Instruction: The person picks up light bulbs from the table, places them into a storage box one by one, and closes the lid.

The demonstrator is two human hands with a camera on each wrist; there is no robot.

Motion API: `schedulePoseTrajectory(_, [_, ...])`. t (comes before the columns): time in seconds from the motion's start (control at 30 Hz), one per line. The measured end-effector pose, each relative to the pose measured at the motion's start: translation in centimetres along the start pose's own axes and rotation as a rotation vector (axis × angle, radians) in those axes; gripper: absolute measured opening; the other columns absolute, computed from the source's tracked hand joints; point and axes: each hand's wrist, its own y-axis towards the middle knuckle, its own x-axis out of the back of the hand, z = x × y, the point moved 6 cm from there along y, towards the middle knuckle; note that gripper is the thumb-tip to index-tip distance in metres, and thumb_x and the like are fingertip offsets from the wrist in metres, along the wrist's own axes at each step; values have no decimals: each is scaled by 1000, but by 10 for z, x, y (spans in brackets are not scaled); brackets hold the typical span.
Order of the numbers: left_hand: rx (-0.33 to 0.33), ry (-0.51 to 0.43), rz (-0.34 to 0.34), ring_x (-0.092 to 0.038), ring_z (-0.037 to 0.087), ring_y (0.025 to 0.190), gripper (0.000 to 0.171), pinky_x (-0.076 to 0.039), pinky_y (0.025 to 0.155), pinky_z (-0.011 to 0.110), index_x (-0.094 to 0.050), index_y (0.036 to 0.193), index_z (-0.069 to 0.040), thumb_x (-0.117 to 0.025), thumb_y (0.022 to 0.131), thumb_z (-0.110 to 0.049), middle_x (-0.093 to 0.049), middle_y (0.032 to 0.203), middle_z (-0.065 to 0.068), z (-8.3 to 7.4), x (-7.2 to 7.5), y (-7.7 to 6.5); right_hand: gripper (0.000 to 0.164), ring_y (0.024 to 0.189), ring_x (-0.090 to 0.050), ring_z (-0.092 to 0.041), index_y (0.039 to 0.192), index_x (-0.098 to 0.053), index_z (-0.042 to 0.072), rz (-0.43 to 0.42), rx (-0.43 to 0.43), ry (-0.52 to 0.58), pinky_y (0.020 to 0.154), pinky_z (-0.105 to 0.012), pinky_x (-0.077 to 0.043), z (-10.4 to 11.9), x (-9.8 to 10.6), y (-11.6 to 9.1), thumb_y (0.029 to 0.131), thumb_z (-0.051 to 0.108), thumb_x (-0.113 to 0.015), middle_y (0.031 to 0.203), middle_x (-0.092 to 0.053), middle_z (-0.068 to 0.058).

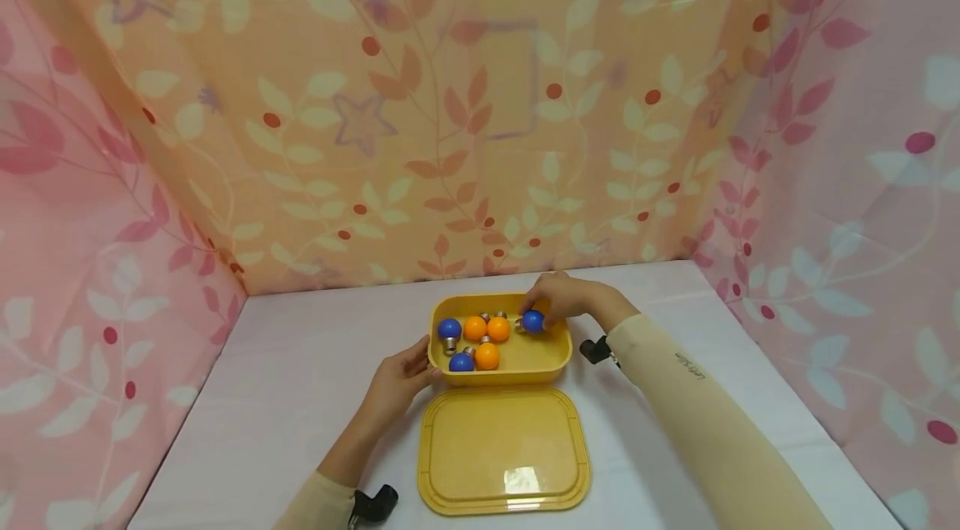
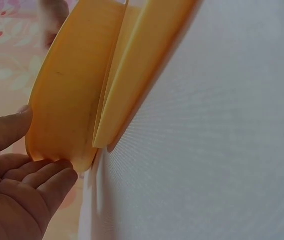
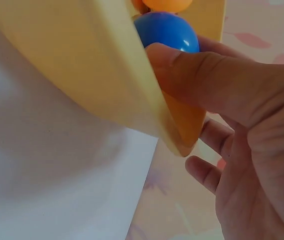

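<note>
A yellow plastic box (image 1: pixel 517 378) stands uncovered, with blue and orange light bulbs with metal screw bases inside. My right hand (image 1: pixel 561 297) reaches over its right end and holds a blue bulb (image 1: pixel 533 321) between thumb and fingers, the base turned left. In the right wrist view, the thumb presses that blue bulb (image 3: pixel 171 31) just inside the box wall (image 3: pixel 81 55). My left hand (image 1: pixel 401 376) is at the box's front left corner. In the left wrist view, its thumb touches the rim and its bent fingers (image 2: pixel 44 180) lie against the outer wall.
The yellow lid (image 1: pixel 504 447) lies flat in front of the box. Inside the box's left half are orange bulbs (image 1: pixel 487 357) and two more blue bulbs (image 1: pixel 449 330). A white cloth (image 1: pixel 300 397) covers the table, with patterned curtains (image 1: pixel 450 138) behind and at both sides.
</note>
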Motion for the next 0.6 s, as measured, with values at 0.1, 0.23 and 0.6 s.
schedulePoseTrajectory(0.1, [12, -2, 3, -57, 30, 134, 70, -55, 98, 28, -41, 156, -4, -74, 95, -11, -52, 152, 17, 3, -3, 0, 43, 116, -50, -19, 125, -76, 27, 18, -35, 22, 108, -48, -36, -3, -4, -2, 85, 11, -83, 115, -68, 16])
schedulePoseTrajectory(0.23, [10, -5, 15, -56, 30, 135, 71, -55, 98, 27, -39, 157, -4, -74, 95, -11, -51, 152, 17, 5, -6, -1, 43, 115, -48, -18, 125, -76, 28, 38, -61, 33, 106, -46, -38, -4, -6, -6, 86, 11, -82, 115, -67, 16])
schedulePoseTrajectory(0.6, [-11, -18, 1, -55, 30, 136, 71, -54, 100, 29, -41, 156, -6, -74, 95, -11, -48, 155, 16, 2, 1, 1, 39, 123, -55, -29, 127, -74, 20, -8, -13, 55, 114, -50, -43, 1, 16, -16, 89, 11, -80, 129, -69, 3])
